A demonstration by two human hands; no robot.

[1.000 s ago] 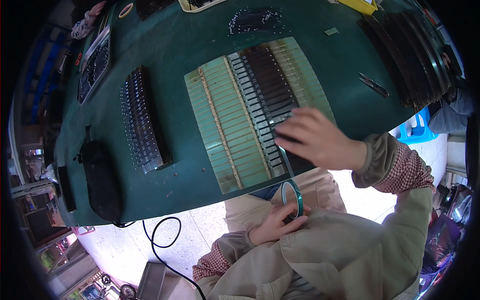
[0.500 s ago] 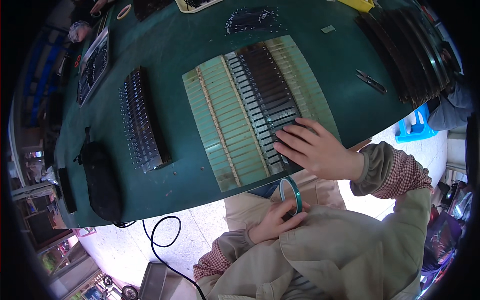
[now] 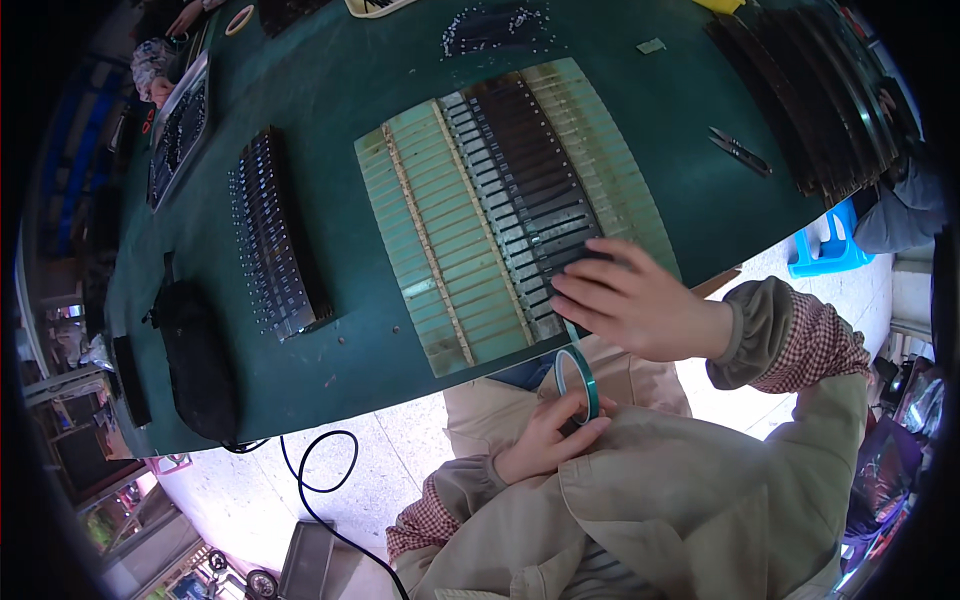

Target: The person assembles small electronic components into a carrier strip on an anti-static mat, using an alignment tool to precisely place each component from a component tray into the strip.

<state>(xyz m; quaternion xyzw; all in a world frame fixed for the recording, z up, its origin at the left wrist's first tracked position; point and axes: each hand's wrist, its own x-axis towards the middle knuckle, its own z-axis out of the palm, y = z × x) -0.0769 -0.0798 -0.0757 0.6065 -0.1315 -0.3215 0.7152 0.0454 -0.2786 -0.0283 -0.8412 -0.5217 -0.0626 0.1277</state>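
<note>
L hand (image 3: 546, 436), lower ctr, pinches green tape roll (image 3: 590, 388) on edge, prob. so it unwinds; R hand (image 3: 635, 303), loosely spread, rests on dark strips (image 3: 532, 155) mid-frame, prob. steadying 'em.

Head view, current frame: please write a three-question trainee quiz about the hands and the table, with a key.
1. Which hand holds the green tape roll?
2. True or false: the snips lie left of the grooved board.
3. Where are the right hand's fingers?
A) over the black pouch
B) over the dark strips
C) over the blue stool

Key:
1. The left hand.
2. False: the snips lie right of the grooved board.
3. B, over the dark strips.
</note>
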